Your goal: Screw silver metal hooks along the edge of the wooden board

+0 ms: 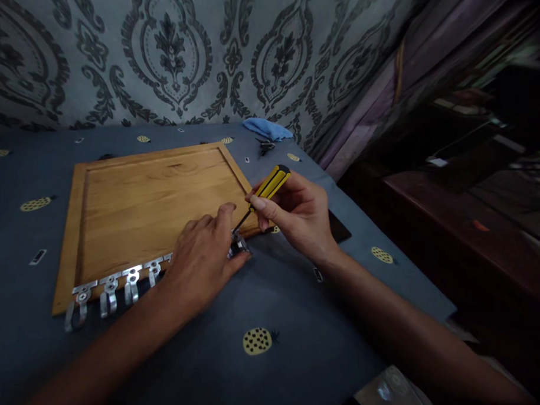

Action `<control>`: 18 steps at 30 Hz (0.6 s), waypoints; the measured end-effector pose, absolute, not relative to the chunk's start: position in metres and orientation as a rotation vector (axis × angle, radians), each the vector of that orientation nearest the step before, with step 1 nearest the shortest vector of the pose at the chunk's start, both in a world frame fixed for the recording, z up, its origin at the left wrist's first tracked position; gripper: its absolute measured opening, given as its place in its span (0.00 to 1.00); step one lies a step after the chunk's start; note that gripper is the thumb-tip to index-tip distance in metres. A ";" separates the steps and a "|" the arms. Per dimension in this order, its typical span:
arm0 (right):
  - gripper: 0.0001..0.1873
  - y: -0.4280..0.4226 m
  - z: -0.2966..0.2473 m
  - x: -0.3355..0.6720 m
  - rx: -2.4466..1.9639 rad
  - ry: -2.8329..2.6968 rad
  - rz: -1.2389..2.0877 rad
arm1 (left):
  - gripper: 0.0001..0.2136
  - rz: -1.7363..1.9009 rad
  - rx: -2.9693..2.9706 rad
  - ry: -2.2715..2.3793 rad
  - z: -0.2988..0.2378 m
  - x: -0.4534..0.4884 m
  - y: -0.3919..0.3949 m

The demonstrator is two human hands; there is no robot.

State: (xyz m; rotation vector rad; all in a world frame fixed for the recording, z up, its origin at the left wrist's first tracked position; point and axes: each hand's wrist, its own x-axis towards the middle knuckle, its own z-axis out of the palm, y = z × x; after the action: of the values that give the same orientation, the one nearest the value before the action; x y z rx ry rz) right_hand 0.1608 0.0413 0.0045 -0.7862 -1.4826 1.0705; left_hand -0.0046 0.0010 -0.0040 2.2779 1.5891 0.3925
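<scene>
1. Gripping a yellow-and-black screwdriver (pixel 274 182) in the right hand (pixel 302 215), fingers wrapped round the handle, aiming the shaft down at an end hook (pixel 241 244).
2. Bracing the left hand (pixel 201 256) over the near edge of a wooden board (pixel 155 204), beside that hook — cannot tell whether pinching or merely resting.
3. Liable to skid off the metal if slanted too far, jabbing the left hand or scratching the wood.
4. Likely to twist askew there with too light a brace.
5. Lying flat on a cloth-covered table (pixel 290 374): the board, edged by more metal hooks (pixel 133 277) — perhaps prone to sliding under a sideways push.
6. Farther out: a blue rag (pixel 268 129), a patterned wall (pixel 234 24), a purple curtain (pixel 365 120), dim clutter at right.
</scene>
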 end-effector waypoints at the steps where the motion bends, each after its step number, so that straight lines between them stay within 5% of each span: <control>1: 0.19 0.042 0.004 0.161 -0.790 -1.485 1.070 | 0.29 0.394 2.275 1.592 -0.004 -0.005 0.001; 18: 0.19 0.042 0.010 0.171 -0.792 -1.657 1.151 | 0.28 0.379 2.291 1.578 -0.003 -0.004 0.001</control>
State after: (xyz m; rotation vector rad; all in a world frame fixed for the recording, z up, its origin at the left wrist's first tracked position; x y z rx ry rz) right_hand 0.1714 0.0415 0.0103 -0.7916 -1.6572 1.1507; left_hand -0.0042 0.0009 -0.0032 2.2912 1.5779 0.3794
